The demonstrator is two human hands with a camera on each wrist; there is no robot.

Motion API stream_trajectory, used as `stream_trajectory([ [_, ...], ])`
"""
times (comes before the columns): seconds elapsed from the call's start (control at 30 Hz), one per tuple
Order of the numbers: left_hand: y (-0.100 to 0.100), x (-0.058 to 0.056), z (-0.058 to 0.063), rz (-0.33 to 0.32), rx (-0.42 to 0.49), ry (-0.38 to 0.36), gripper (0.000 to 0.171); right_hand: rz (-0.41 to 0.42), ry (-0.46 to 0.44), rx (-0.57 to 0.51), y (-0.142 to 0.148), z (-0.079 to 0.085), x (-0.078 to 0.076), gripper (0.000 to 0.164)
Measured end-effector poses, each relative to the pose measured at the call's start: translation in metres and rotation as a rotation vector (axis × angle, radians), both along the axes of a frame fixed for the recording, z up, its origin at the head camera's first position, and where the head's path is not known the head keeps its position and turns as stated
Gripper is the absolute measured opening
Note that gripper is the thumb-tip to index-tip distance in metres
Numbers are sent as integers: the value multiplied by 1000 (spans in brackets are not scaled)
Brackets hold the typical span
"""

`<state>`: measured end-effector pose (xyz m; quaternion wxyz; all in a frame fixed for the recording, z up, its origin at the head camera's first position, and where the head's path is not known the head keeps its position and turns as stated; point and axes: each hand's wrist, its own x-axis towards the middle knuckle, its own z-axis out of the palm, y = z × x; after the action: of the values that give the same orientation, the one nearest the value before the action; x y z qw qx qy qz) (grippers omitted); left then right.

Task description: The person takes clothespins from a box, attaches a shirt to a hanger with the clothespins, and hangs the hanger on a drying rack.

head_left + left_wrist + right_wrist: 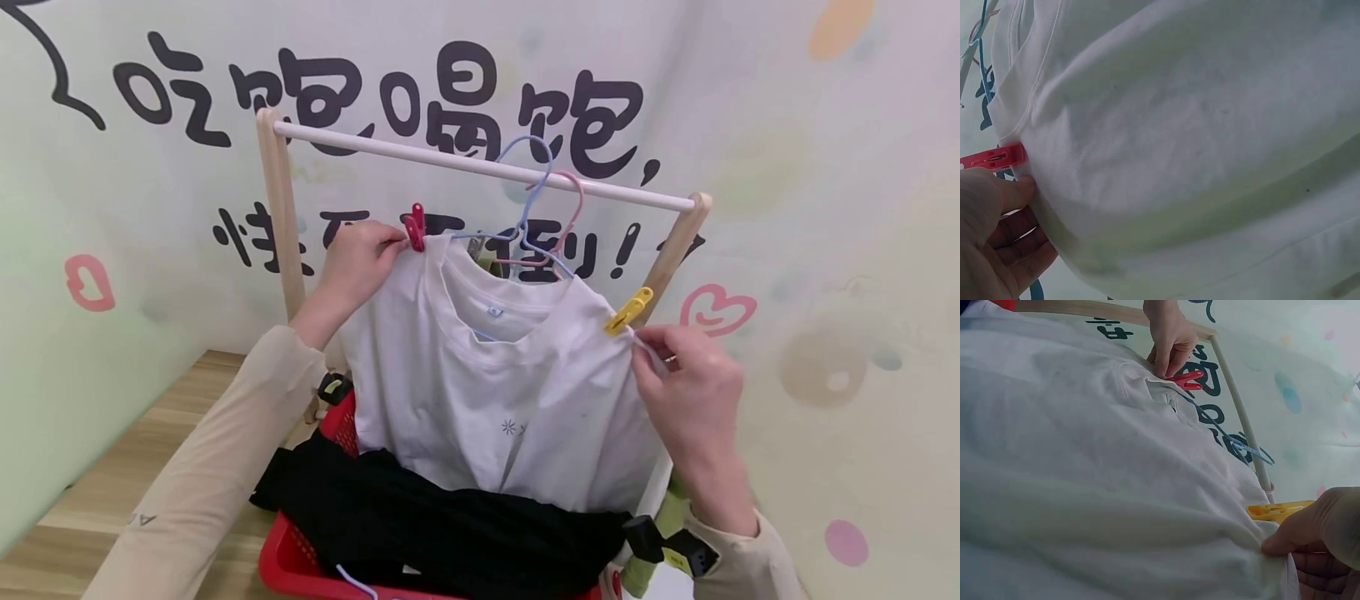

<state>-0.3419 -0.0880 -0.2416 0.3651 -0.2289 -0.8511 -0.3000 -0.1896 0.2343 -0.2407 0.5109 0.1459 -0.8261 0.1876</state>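
Observation:
A white T-shirt (480,375) hangs by a blue hanger (534,187) from the rack's white rod. Beside a red clothespin (415,227) on one shoulder, my left hand (357,262) pinches the shirt's fabric. At the other shoulder a yellow clothespin (628,312) is clipped, and just outside it my right hand (693,383) pinches the cloth. In the left wrist view the left thumb lies on the shirt (1166,125) close to the red clothespin (997,157). The right wrist view has the right thumb on the fabric below the yellow clothespin (1279,511).
A wooden rack with a white rod (420,154) stands before a printed wall. Behind the shirt hangs a pink hanger (576,204). Black cloth (442,525) lies over a red basket (281,554) on the wooden table (168,417). Green cloth (641,575) sits at the right.

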Motion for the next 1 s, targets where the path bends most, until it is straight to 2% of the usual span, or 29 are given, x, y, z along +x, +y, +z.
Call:
stream_trajectory([
  [0.37, -11, 4, -18, -18, -74, -53, 14, 24, 39, 67, -6, -19, 1, 13],
  [0.53, -12, 2, -22, -28, -80, -38, 13, 43, 49, 57, -6, -22, 1, 16],
  [0.63, -13, 3, -24, -33, -59, -60, 15, 67, 64, 12, -4, -23, 6, 18],
  [0.8, -20, 13, -32, -69, -44, -86, 15, 82, 94, -87, 8, -24, 16, 20],
  [0.9, -27, 22, -39, -109, -79, -66, 14, 67, 95, -124, 17, -29, 21, 20],
  [1.0, -33, 32, -48, -141, -123, -80, 12, 49, 90, -147, 27, -37, 25, 19],
])
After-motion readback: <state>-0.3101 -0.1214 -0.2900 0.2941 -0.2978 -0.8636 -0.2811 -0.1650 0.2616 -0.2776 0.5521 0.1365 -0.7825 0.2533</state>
